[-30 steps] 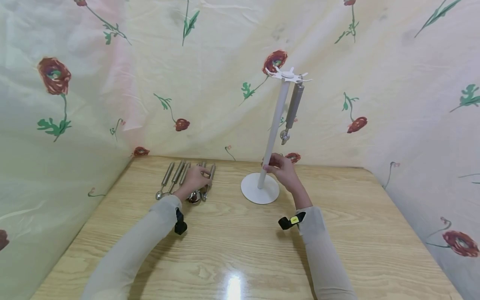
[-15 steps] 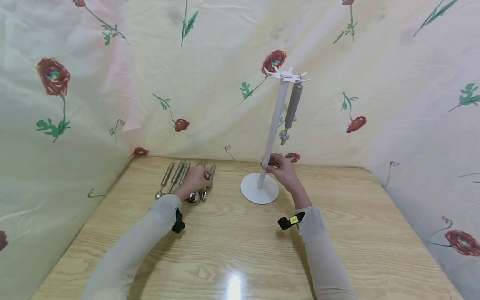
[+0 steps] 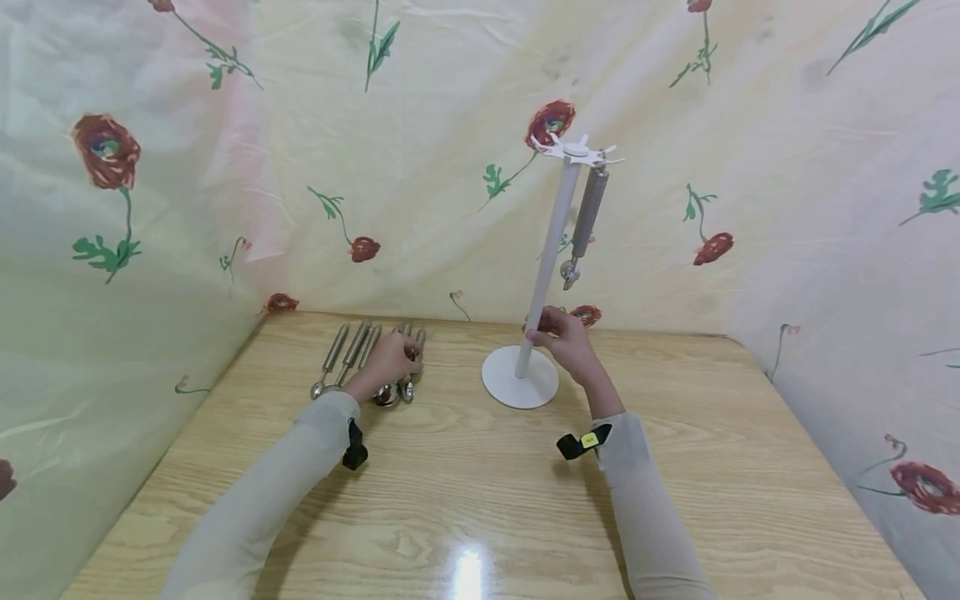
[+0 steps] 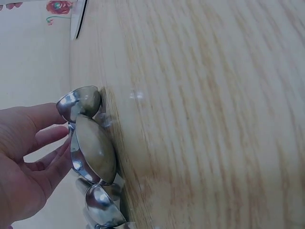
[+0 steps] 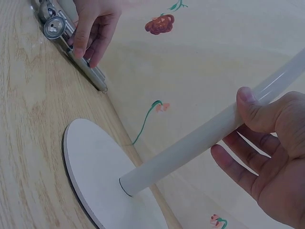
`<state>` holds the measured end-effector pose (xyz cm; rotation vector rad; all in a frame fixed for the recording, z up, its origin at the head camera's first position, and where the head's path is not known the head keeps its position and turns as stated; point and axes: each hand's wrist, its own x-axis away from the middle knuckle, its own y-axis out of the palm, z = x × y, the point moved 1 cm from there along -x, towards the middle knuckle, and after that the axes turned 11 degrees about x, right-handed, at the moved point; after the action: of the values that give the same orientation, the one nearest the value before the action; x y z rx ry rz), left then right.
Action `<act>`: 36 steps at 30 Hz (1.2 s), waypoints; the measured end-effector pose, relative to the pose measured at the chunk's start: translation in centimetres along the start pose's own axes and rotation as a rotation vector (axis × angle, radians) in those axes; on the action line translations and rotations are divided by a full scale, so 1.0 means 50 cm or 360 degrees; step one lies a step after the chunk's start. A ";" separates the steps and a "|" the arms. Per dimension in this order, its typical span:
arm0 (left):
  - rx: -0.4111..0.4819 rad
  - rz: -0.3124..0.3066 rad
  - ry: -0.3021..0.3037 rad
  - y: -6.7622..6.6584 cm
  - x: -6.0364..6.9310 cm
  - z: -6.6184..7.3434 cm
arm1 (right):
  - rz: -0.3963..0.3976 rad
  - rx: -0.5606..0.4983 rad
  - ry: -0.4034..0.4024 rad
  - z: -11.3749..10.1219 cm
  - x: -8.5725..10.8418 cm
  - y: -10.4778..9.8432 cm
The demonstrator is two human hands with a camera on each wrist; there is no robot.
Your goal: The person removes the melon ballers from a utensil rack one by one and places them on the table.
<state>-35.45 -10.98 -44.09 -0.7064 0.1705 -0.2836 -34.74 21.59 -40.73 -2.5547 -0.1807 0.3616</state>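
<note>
- While the left hand (image 3: 390, 358) works at the bench's (image 3: 420, 500) eleven o'clock, its fingers pinch the end tool (image 3: 421, 337).
- More tools (image 3: 335, 350) lie in a row toward its nine o'clock.
- Right hand (image 3: 567, 342): fingers curled round the stand (image 3: 550, 250), low down, at the bench's twelve o'clock.
- One hanging tool (image 3: 590, 212) is hooked at four o'clock on the stand's top.

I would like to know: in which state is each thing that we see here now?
white stand: upright, base flat on the table
hanging utensil: hung near the top of the white stand, head down
row of utensils: lying side by side
right hand: holding the white stand
left hand: fingers at the row's right end, exact hold unclear
flowered cloth: hanging, creased
</note>
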 end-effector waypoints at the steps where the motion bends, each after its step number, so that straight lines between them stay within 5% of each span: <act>1: 0.0004 0.0004 -0.0002 -0.001 0.001 0.000 | -0.0005 -0.0010 -0.0002 0.000 0.000 -0.001; 13: 0.0057 0.0023 0.0014 -0.002 0.012 0.004 | -0.0102 -0.0167 -0.0092 0.000 0.007 -0.004; 26: 0.0154 0.0014 -0.0016 -0.005 0.016 0.015 | -0.0003 -0.0146 -0.0090 -0.004 0.005 0.003; 36: 0.0305 0.0099 0.0002 -0.017 0.009 0.034 | 0.0033 -0.0170 -0.0092 -0.007 0.004 0.005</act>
<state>-34.77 -10.69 -42.29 -0.5103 0.1637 -0.2371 -34.42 21.27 -40.63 -2.6545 -0.1999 0.4451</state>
